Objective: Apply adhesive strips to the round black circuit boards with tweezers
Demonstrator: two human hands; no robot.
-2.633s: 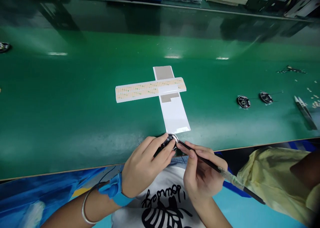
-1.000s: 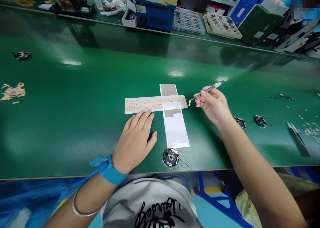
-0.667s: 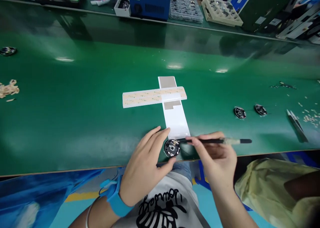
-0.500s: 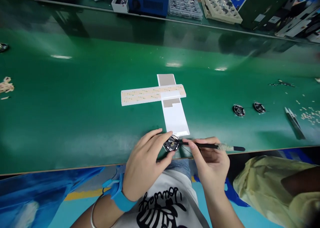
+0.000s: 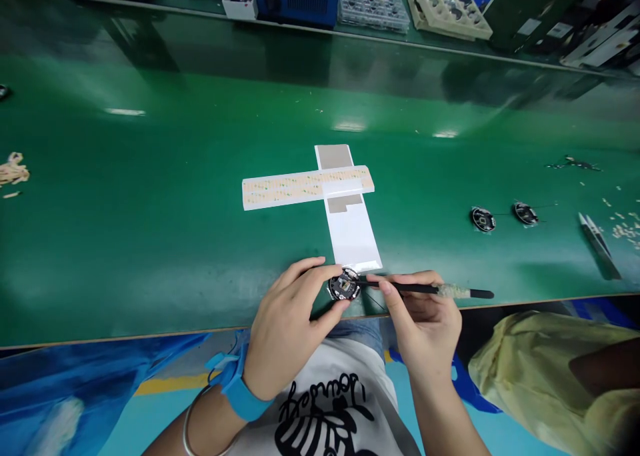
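Note:
A small round black electronic part (image 5: 345, 286) lies near the table's front edge. My left hand (image 5: 293, 309) grips it by the rim, thumb below and forefinger above. My right hand (image 5: 425, 316) holds black tweezers (image 5: 417, 287), wrapped with pale tape toward the rear end, in a pinch. Their tip meets the right side of the round part; what it touches there is too small to make out. A thin dark wire (image 5: 375, 301) runs from the part toward my right hand. Just beyond lies a white card (image 5: 356, 239) crossed by a strip of small stickers (image 5: 285, 191).
Two similar round parts (image 5: 483, 219) lie to the right, near silver tweezers (image 5: 599, 246) and pale scraps (image 5: 627, 229). Beige pieces (image 5: 14, 169) sit far left. A shelf at the back holds a blue box (image 5: 297, 1) and trays (image 5: 373, 4). Another person's yellow garment (image 5: 525, 356) shows at right.
The view has shifted slightly. Both hands keep nearly the same pose, with the tweezers' tip still at the round part.

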